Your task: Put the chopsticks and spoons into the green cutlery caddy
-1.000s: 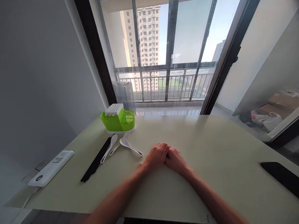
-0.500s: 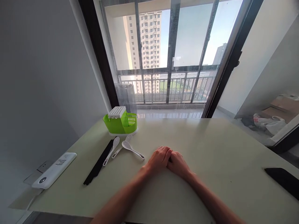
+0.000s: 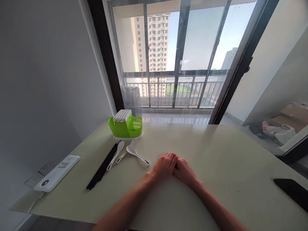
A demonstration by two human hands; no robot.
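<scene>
Checking the hands first: how do they stand?

"Clasped together at the table [image 3: 216, 157]. The left hand's [image 3: 164, 165] grip is narrow, fingers curled against the right hand [image 3: 184, 170]; the right hand's fingers are partly hidden, so its grip I cannot tell."

"The spoons?"

"Three, white, left of the hands. The nearest spoon [image 3: 139, 156] points its handle toward the left hand, its bowl crossing the middle spoon [image 3: 122, 156]. The third spoon [image 3: 120, 147] lies along the black sticks [image 3: 102, 170]."

"Behind them?"

"A green basket [image 3: 119, 129] with a white slotted top [image 3: 122, 115], upright."

"At the sides?"

"Left, a white case [image 3: 57, 173]. Right, a black object [image 3: 292, 192], cut off by the edge of view."
</scene>
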